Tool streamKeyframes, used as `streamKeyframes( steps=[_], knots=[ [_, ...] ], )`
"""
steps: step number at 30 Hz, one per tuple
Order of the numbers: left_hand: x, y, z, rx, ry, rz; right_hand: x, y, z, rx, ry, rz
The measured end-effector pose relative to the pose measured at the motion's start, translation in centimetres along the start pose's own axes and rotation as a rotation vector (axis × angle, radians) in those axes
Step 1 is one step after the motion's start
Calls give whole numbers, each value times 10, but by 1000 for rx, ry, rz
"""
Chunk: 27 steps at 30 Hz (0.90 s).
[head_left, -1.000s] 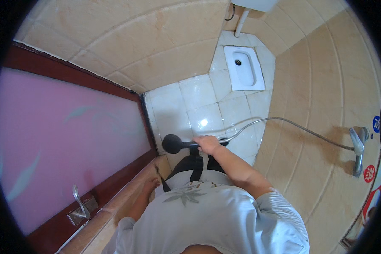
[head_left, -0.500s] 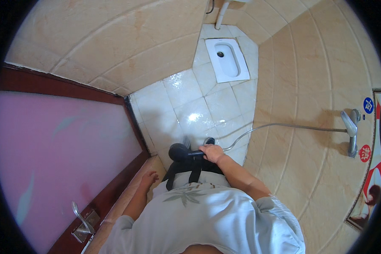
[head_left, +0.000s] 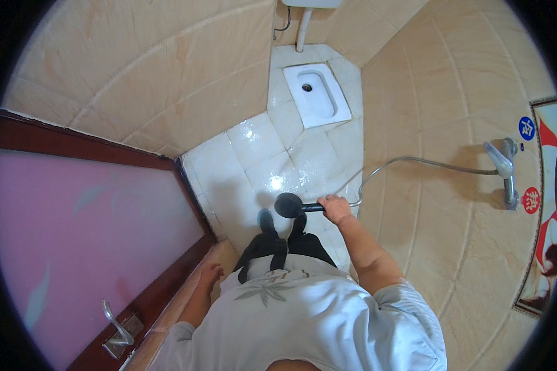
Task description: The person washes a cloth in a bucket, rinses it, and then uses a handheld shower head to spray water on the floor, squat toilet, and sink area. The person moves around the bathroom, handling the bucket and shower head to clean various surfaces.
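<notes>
My right hand [head_left: 335, 209] is closed round the handle of a black shower head [head_left: 289, 205], held out in front of me over the wet floor. Its round head points to my left, above my feet. From the handle a metal hose [head_left: 408, 159] curves across to a chrome mixer tap [head_left: 505, 166] on the right wall. My left hand [head_left: 212, 272] hangs low at my side with nothing in it, its fingers loosely apart, near the tiled ledge by the door. Whether water is flowing from the head cannot be made out.
A white squat toilet [head_left: 319, 94] is set in the floor at the far end, below a white pipe [head_left: 304, 29]. On the left stands a pink-glass door [head_left: 93, 229] with a metal handle [head_left: 117, 324]. A framed picture [head_left: 546, 247] hangs on the right wall.
My right hand has moved the shower head forward and to the right, away from my body. My left hand has dropped slightly lower. The view has shifted a little.
</notes>
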<state>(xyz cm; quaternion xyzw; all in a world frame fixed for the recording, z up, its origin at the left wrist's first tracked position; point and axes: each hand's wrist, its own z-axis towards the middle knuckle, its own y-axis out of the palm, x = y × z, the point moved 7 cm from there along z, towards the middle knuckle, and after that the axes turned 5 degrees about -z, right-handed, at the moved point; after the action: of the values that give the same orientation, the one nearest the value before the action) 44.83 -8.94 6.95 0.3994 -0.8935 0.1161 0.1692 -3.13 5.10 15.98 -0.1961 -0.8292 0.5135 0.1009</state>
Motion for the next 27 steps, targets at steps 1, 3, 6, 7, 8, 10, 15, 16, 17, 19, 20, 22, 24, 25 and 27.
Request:
streamKeyframes(
  steps=[1, 3, 6, 7, 8, 10, 15, 16, 17, 19, 20, 22, 24, 25, 27],
  knots=[
    [7, 3, 2, -11, 17, -11, 1, -3, 1, -6, 10, -10],
    [21, 12, 6, -22, 47, -50, 4, -5, 1, -20, 31, -28],
    [40, 18, 7, -34, 79, -10, 13, -3, -6, -24, 109, 73],
    [45, 19, 9, -36, 88, 20, 15, -3, -8, -25, 135, 103],
    [47, 16, 13, -26, 119, 15, 17, -1, -12, -94, 181, 139],
    [53, 14, 17, -16, 188, 5, 27, 1, -24, -104, 228, 149],
    [60, 7, 14, -7, 173, 119, 66, 17, -52, -161, 388, 145],
    [64, 7, 10, -5, 184, 175, 73, 17, -57, -157, 423, 148],
    [69, 7, 6, -2, 195, 230, 79, 16, -59, -135, 439, 144],
    [76, 5, 4, 10, 218, 339, 86, 10, -61, -89, 463, 137],
    [75, 1, 10, 6, 208, 298, 86, 4, -58, -52, 451, 137],
    [73, -5, 26, -4, 186, 217, 85, -9, -52, 19, 426, 134],
    [75, -11, 40, 0, 177, 163, 74, -26, -40, 50, 358, 138],
    [76, -10, 48, -3, 173, 135, 68, -33, -33, 64, 327, 136],
    [80, -9, 63, -8, 181, 4, 57, -41, -18, 84, 255, 146]
  ],
)
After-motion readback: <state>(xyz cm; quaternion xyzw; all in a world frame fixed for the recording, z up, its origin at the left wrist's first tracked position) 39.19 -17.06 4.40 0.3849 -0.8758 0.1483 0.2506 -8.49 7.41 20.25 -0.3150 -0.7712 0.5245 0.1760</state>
